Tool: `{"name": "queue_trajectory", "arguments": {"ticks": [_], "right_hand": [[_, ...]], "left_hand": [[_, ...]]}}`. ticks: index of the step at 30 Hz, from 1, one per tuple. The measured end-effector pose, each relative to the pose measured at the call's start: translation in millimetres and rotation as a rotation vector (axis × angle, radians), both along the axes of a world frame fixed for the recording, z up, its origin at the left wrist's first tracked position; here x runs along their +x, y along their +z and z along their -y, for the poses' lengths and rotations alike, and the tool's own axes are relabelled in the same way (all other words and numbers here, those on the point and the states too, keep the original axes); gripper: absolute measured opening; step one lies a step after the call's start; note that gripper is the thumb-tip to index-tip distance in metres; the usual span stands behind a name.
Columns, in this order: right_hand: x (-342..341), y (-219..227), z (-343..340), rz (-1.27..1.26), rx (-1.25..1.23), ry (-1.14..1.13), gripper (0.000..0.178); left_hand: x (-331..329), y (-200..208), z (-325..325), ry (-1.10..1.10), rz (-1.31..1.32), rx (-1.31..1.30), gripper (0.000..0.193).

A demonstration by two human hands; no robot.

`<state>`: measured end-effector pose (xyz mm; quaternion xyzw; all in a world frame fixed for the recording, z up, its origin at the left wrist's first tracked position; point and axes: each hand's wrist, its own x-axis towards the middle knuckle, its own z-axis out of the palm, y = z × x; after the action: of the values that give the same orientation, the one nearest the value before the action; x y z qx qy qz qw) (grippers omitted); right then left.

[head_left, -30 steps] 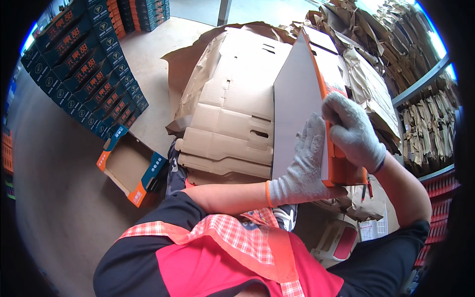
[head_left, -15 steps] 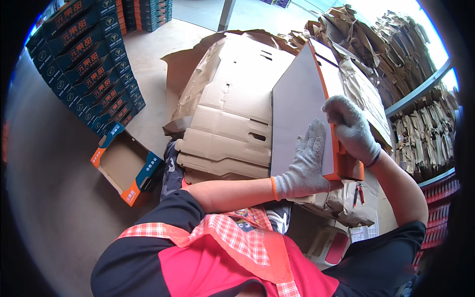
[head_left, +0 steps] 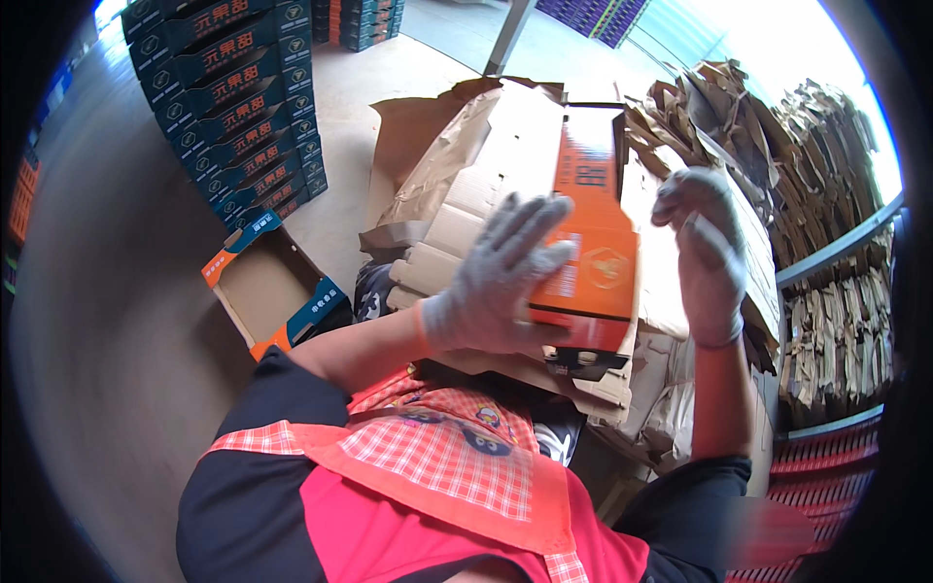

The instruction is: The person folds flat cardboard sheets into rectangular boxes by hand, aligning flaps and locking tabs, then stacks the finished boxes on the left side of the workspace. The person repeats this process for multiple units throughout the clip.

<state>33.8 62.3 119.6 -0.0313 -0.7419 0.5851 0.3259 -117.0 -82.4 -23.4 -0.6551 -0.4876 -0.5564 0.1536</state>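
An orange cardboard carton (head_left: 595,255), partly folded, lies on the flat cardboard sheets (head_left: 457,209) in front of me, its printed orange side facing up. My left hand (head_left: 501,277), in a grey glove, has its fingers spread against the carton's left side. To the right of the carton, my right hand (head_left: 708,257) is raised, also gloved and slightly blurred. Its fingers are half curled, with a gap to the thumb and nothing seen between them. The carton's underside is hidden.
A tall stack of dark green cartons (head_left: 238,107) stands at far left. On the floor before it lies an open green-and-orange tray box (head_left: 262,282). Bundled brown cardboard (head_left: 826,175) fills racks with a metal rail (head_left: 841,243) at right. Red slatted crates (head_left: 826,476) stand lower right.
The carton has turned from its plain white face to its orange printed side. My left hand has shifted left and spread its fingers; my right hand has come off the carton's edge.
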Motion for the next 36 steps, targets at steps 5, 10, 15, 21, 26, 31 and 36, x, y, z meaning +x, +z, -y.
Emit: {"name": "queue_trajectory", "arguments": {"ticks": [5, 10, 15, 21, 26, 31, 36], "right_hand": [[-10, -113, 39, 0.728, 0.898, 0.026, 0.099], [-62, -153, 47, 0.812, 1.074, -0.024, 0.083], [-164, -119, 75, 0.647, 1.349, 0.394, 0.083], [-296, -189, 154, 0.421, 1.362, 0.751, 0.076], [-336, -303, 197, 0.375, 1.348, 0.907, 0.073], [-336, -373, 213, 0.544, 1.348, 0.936, 0.063], [-331, -395, 227, 0.722, 1.497, 0.958, 0.057]], "left_hand": [[-80, -100, 107, 0.315, 0.163, -0.378, 0.059], [-103, -224, 212, 0.727, 0.426, -0.775, 0.069], [-89, -335, 228, 0.974, 0.442, -1.029, 0.085], [-98, -407, 171, 0.886, 0.722, -0.742, 0.047], [-93, -384, 171, 0.961, 0.790, -1.031, 0.050], [-68, -349, 206, 1.042, 0.358, -0.847, 0.039], [-84, -329, 228, 0.754, 0.750, -1.072, 0.035]]}}
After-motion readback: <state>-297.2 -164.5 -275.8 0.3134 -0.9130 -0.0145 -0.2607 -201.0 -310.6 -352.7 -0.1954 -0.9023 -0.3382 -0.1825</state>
